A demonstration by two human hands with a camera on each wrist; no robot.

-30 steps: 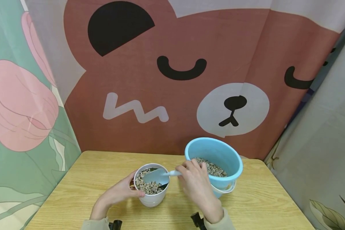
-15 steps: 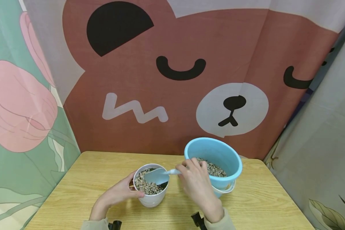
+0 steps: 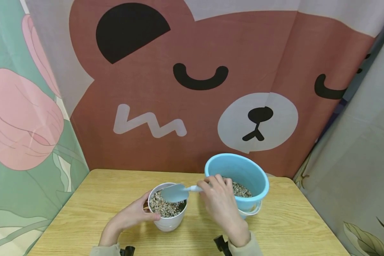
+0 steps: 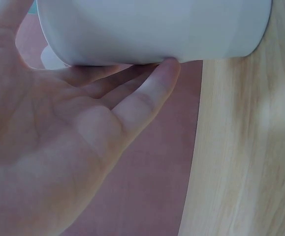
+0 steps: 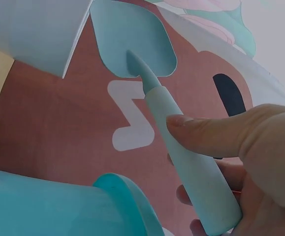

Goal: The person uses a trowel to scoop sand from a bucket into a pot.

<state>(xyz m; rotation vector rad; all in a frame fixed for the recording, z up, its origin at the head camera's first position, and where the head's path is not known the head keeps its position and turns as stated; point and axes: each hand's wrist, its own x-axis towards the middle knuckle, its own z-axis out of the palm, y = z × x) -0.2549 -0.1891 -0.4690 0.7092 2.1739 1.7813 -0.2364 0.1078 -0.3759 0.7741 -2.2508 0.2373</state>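
Observation:
A white pot (image 3: 169,223) holding speckled grit (image 3: 166,208) stands on the table. My left hand (image 3: 134,213) grips its left side, thumb at the front near the rim and fingers round the back; in the left wrist view the fingers (image 4: 147,96) lie against the pot wall (image 4: 152,29). My right hand (image 3: 219,204) holds a light blue trowel (image 3: 176,193) by its handle. The trowel's blade is over the pot's mouth, pointing left. In the right wrist view the thumb (image 5: 201,135) presses along the handle (image 5: 191,162), with the blade (image 5: 132,37) beside the pot rim.
A light blue bucket (image 3: 259,174) with more speckled grit (image 3: 241,188) stands right of the pot, behind the right hand. Its white handle (image 3: 252,210) hangs at the front. Behind the wooden table (image 3: 115,188) hangs a curtain with a bear print (image 3: 147,153).
The trowel blade has risen from the grit to above the pot's mouth and tilted. Grit now covers more of the dark patch at the pot's right. The left hand keeps its hold.

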